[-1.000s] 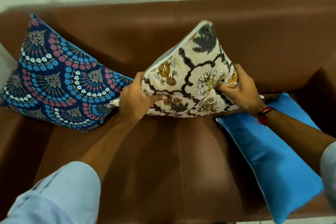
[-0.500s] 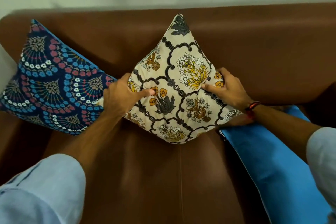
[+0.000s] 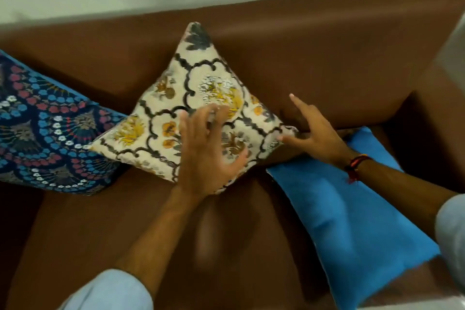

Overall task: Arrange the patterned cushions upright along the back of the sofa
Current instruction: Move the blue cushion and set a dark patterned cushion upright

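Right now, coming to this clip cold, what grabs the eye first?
The cream floral cushion stands on one corner like a diamond at the middle of the brown sofa, against its back. Both hands are spread open at it: the left hand over its lower face, the right hand at its right corner. A navy fan-patterned cushion leans at the left, and a plain blue cushion lies flat on the seat at the right.

1. A cream floral cushion [image 3: 201,98] stands on one corner against the brown sofa [image 3: 327,53] back.
2. The left hand [image 3: 208,153], spread wide, is over its lower face.
3. The right hand [image 3: 312,131], also spread, is at its right corner.
4. A navy patterned cushion [image 3: 42,138] leans at left.
5. A plain blue cushion [image 3: 352,214] lies flat at right.
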